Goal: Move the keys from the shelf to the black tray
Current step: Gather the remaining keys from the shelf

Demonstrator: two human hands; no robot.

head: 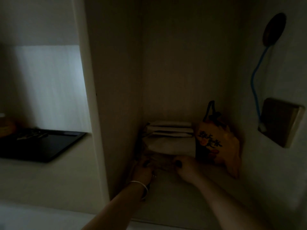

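The scene is very dark. The black tray [54, 146] lies on the counter at the left, with a few metal keys [31, 134] at its far end. Both my hands are inside the shelf niche [174, 196]. My left hand [142, 171], which wears a bracelet, and my right hand [186, 170] rest with their thumbs on a low brownish object [160, 161] between them. A small metal glint [153, 176] shows at my left hand's fingers; I cannot tell whether it is a key. The grip of either hand is too dim to make out.
Behind my hands stands a stack of white folded items [171, 136], with an orange printed bag [217, 143] to its right. A wall plate [280, 122] with a blue cable [254, 80] sits on the right wall. A white partition [93, 113] separates the niche from the tray.
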